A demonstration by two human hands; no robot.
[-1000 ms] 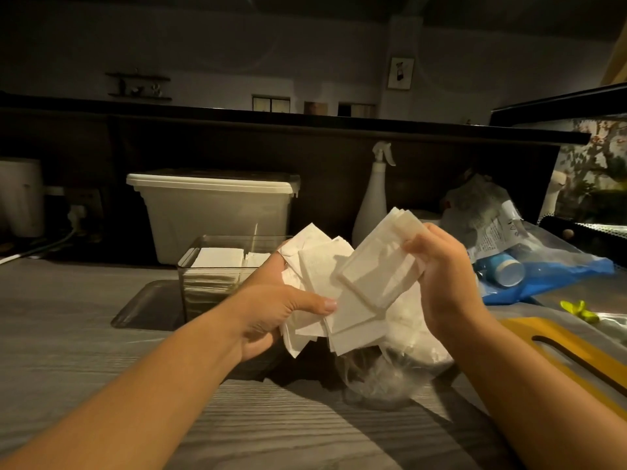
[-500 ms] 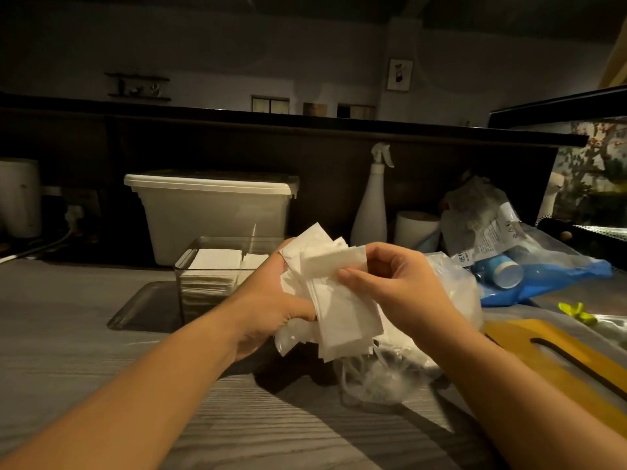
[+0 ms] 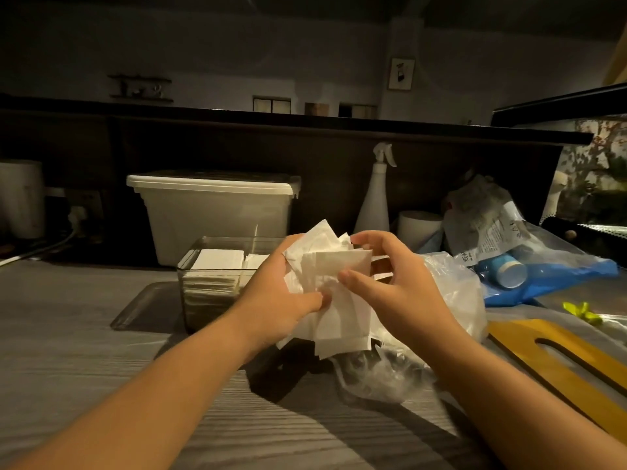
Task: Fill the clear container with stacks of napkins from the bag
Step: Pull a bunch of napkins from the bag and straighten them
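You hold a loose, uneven bunch of napkins (image 3: 339, 300) above the table (image 3: 84, 351), just in front of the container (image 3: 190, 300), which sits at ten o'clock from your hands. Your left hand (image 3: 281, 300) grips the bunch, thumb pressed across its front and fingers behind. Your right hand (image 3: 397, 290) pinches the front sheets between thumb and fingertips. The container already holds stacked napkins (image 3: 220, 261) up to near its rim on its nine o'clock side. Its three o'clock side is hidden by your left hand. The bag (image 3: 454, 293) lies crumpled at four o'clock, with little in it as far as can be seen. By my reckoning the task is well along: this bunch needs squaring and placing.
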